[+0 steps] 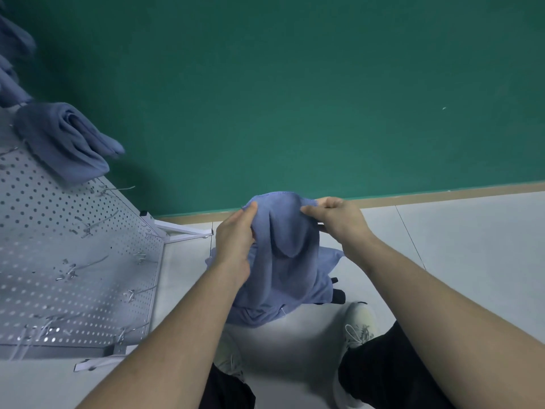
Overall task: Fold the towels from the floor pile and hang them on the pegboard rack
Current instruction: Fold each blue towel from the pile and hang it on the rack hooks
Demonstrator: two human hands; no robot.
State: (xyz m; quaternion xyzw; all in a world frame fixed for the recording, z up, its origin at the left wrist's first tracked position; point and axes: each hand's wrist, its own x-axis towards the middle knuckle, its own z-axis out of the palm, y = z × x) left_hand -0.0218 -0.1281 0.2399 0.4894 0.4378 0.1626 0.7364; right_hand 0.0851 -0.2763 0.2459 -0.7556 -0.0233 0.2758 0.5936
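The blue towel [283, 255] held up in front hides most of the floor pile [330, 255], so the number of towels under it cannot be told. Small dark objects [337, 293] show only partly at its right edge. The left shoe [230, 358] is blurred. The pegboard rack [76, 261] and its upper hung towels [11, 69] are cut off at the left edge.

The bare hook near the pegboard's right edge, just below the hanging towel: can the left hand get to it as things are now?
Probably not yet. The hook has nothing in front of it, but the left hand and right hand are both gripping the blue towel.
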